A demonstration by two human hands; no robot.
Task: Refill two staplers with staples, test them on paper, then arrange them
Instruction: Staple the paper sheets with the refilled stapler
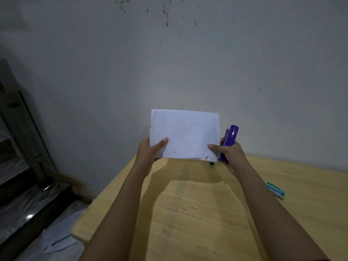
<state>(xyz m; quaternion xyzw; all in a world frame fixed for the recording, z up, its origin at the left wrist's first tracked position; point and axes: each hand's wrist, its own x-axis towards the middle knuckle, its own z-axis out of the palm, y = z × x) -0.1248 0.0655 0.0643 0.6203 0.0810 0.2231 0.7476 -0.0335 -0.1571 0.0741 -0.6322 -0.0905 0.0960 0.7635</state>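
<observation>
Head view: left hand (148, 152) pinches one white paper (185, 133) above the worktop (197, 219), right hand (230, 157) pinches it too, gripping one purple stapler (231, 137); one green box (276, 190) lies aside

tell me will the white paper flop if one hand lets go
Probably fairly stiff: the paper stands flat above both hands without sagging, and its lower edge looks layered. Likely light: the left hand and right hand merely pinch its bottom corners. One-handed, it might droop slightly.

Pale wooden worktop (197, 213) running back to the wall, a green-and-white box (276, 190) lying flat near its right side, and a small dark object (212, 163) farther back, mostly hidden.
</observation>
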